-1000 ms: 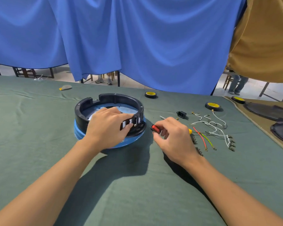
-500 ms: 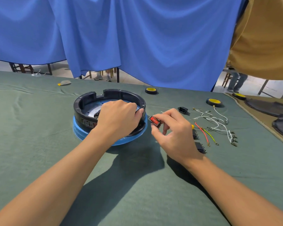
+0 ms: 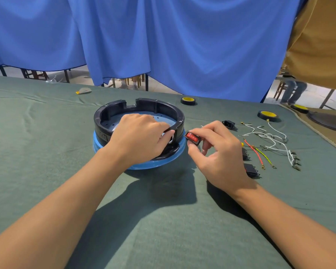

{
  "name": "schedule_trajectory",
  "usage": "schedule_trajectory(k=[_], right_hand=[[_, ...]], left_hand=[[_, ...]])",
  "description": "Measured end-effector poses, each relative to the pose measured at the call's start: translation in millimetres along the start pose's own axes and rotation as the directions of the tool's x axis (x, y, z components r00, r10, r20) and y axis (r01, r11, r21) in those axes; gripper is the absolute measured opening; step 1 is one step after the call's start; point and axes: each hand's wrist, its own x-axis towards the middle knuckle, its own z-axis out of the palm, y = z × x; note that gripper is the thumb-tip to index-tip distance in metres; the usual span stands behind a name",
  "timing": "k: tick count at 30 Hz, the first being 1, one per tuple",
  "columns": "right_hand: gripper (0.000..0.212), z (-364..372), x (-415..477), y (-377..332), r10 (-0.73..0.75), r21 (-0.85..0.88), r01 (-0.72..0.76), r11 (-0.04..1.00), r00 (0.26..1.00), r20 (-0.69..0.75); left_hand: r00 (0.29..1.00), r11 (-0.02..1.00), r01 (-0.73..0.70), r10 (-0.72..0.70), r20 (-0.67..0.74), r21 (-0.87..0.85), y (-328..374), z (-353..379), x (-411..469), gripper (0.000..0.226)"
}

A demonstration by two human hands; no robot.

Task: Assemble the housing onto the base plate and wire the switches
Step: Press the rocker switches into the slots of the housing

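Note:
A black ring-shaped housing sits on a round blue base plate in the middle of the green table. My left hand grips the housing's near right wall, fingers curled over its rim by a cut-out. My right hand pinches a red rocker switch between thumb and fingers, just right of that wall. Two black switches lie beside my right wrist. Loose white, red and yellow-green wires with terminals lie further right.
A black socket part lies behind the wires. Two black-and-yellow tape rolls sit at the back. Dark round covers rest on a tan mat at the far right. Blue curtains hang behind the table.
My right hand has carried the red switch up and left, close to the housing's right wall. My left hand has shifted along the rim toward the cut-out.

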Motion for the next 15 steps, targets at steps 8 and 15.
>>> schedule_trajectory(k=[8, 15], right_hand=[[0.011, 1.3, -0.1, -1.0, 0.016, -0.034, -0.016, 0.999, 1.000, 0.009], [0.009, 5.2, -1.0, -6.7, 0.073, 0.013, -0.073, 0.997, 0.996, 0.060]], left_hand=[[0.976, 0.993, 0.039, -0.013, -0.216, 0.112, 7.2, 6.6, -12.7, 0.044], [0.962, 0.994, 0.103, -0.094, -0.256, 0.021, 12.2, 10.4, -15.7, 0.043]])
